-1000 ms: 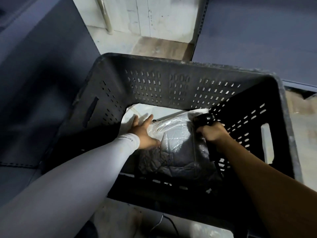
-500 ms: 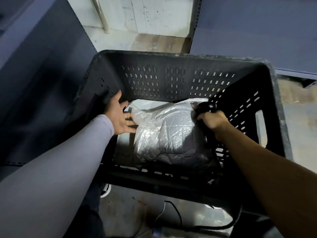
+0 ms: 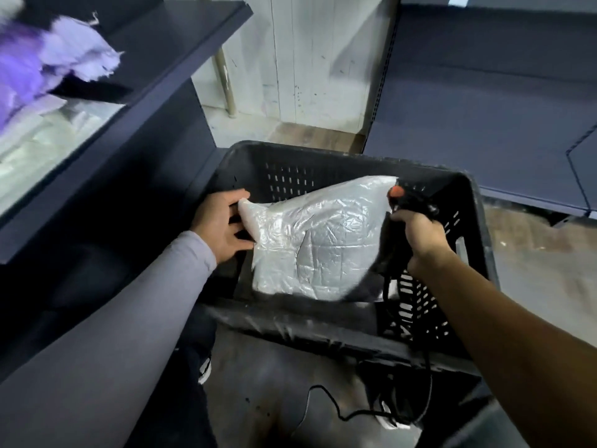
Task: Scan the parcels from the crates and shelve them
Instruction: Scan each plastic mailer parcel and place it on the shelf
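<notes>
A clear plastic-wrapped parcel [image 3: 310, 240] with grey quilted fabric inside is raised above the black perforated crate [image 3: 323, 156]. My left hand [image 3: 223, 221] grips the parcel's left corner, fingers curled round the plastic. My right hand [image 3: 420, 237] holds a black handheld scanner [image 3: 410, 202] with an orange button, right beside the parcel's upper right edge. The scanner's cable hangs down over the crate's near rim to the floor.
Dark shelving [image 3: 181, 33] on the left carries purple [image 3: 48, 56] and white wrapped parcels [image 3: 42, 137]. More dark shelves [image 3: 484, 101] stand at the right. A white wall and a pipe [image 3: 226, 82] lie behind the crate. The black cable [image 3: 339, 412] trails on the floor.
My left hand has taken hold of the parcel's left corner and the parcel has come up out of the crate. The view has tilted upward, showing the left shelf.
</notes>
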